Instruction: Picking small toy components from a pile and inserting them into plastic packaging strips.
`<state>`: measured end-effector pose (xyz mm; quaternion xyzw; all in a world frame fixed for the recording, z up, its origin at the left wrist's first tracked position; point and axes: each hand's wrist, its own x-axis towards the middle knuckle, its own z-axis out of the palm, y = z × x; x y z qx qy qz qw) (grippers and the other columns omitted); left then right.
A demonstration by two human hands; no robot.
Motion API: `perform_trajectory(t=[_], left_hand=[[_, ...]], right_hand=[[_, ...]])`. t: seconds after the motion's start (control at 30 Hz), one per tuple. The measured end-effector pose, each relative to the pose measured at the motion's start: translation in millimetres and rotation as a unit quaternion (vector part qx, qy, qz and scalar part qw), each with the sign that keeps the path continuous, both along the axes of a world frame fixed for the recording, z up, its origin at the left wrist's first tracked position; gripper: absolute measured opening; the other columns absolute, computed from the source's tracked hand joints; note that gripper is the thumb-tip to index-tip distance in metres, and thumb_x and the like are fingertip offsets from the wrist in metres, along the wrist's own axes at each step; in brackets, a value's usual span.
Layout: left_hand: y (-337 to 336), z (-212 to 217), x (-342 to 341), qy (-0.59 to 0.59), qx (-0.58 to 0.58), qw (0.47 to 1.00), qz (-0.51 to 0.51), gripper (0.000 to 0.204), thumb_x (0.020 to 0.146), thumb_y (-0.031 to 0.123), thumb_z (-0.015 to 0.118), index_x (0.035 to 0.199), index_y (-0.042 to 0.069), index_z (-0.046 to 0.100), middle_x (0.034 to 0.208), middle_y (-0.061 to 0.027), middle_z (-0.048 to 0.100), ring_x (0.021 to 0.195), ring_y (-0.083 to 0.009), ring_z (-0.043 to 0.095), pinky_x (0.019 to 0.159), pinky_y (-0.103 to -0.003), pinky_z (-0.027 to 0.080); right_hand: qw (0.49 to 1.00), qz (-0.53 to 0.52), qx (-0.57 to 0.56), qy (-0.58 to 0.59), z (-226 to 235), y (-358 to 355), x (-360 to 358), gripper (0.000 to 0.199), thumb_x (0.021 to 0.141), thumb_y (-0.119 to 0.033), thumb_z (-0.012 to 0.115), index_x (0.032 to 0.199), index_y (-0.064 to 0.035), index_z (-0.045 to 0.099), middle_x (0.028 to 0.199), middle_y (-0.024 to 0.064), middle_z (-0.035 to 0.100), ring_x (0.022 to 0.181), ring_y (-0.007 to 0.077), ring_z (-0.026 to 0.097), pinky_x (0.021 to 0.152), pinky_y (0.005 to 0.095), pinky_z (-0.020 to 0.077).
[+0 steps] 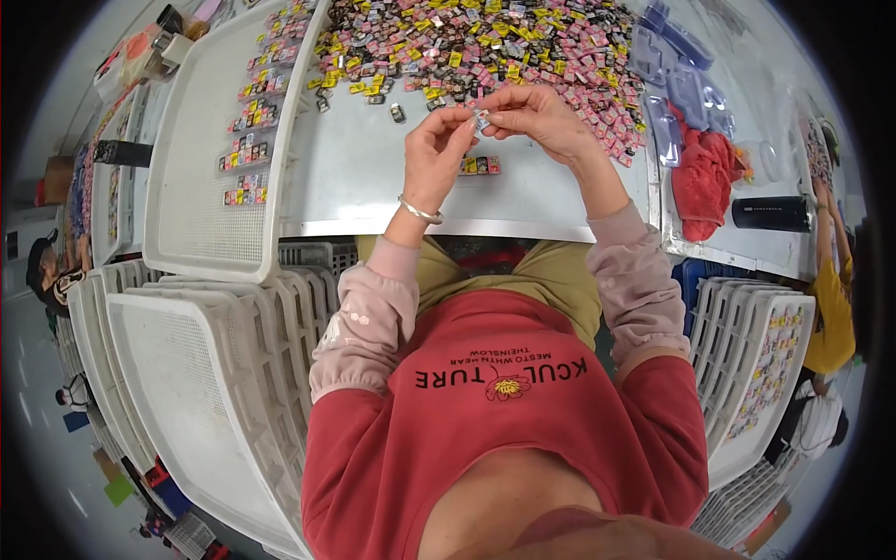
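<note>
Both my hands meet over the table's near part, fingertips pinched together. Between them is a small clear-and-white piece, too small to name more exactly. My left hand, with a bangle at its wrist, grips it from the left. My right hand pinches it from the right. Just below my fingers lies a small filled pack with pink, yellow and dark pieces in a row, partly hidden by my left hand. One loose dark-and-white piece sits apart, left of my hands.
A large heap of small pink, yellow and black pieces covers the table's far side. At left, a white mesh tray holds a column of filled packs. Clear plastic cases, a red cloth and a black cylinder lie right. Stacked trays stand beside me.
</note>
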<state>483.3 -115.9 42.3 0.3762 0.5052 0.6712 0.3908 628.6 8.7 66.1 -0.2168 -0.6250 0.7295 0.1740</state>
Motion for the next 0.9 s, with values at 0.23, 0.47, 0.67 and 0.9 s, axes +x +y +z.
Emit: perform_trajectory(t=[0.23,0.47,0.67,0.9], left_hand=[[-5,-10,1,-0.12,-0.023,0.992,0.016,0.016,0.088,0.009,0.063,0.098,-0.004,0.062,0.084,-0.0085,0.067,0.073,-0.0136,0.066,0.067,-0.024,0.055],[-14,4,4,-0.099,-0.012,0.994,0.035,0.018,0.089,0.009,0.061,0.101,-0.005,0.064,0.086,-0.0102,0.068,0.073,-0.0145,0.067,0.068,-0.024,0.055],[-21,7,2,-0.128,0.006,0.992,0.013,0.02,0.09,0.008,0.059,0.105,-0.005,0.063,0.089,-0.0105,0.068,0.076,-0.0146,0.066,0.07,-0.025,0.054],[-17,16,-16,-0.044,-0.019,0.999,-0.025,0.018,0.089,0.008,0.06,0.103,-0.004,0.063,0.087,-0.0083,0.067,0.075,-0.0132,0.065,0.068,-0.024,0.054]], right_hand=[[0.983,-0.087,-0.106,0.126,-21,-29,-6,0.031,0.088,-0.009,0.062,0.117,0.0007,0.059,0.092,0.0062,0.066,0.083,0.0127,0.064,0.076,0.026,0.0529],[0.984,-0.092,-0.051,0.143,-20,-35,-14,0.027,0.088,-0.009,0.062,0.114,0.0002,0.061,0.09,0.0062,0.066,0.081,0.012,0.063,0.073,0.0251,0.0522],[0.984,-0.102,-0.052,0.135,-12,-39,-16,0.024,0.088,-0.01,0.062,0.11,0.0006,0.062,0.088,0.0058,0.066,0.078,0.0119,0.064,0.072,0.0246,0.0524],[0.996,-0.03,-0.019,0.08,-1,-32,-8,0.019,0.088,-0.009,0.063,0.104,-0.0007,0.061,0.088,0.0041,0.064,0.078,0.0129,0.065,0.069,0.0234,0.0521]])
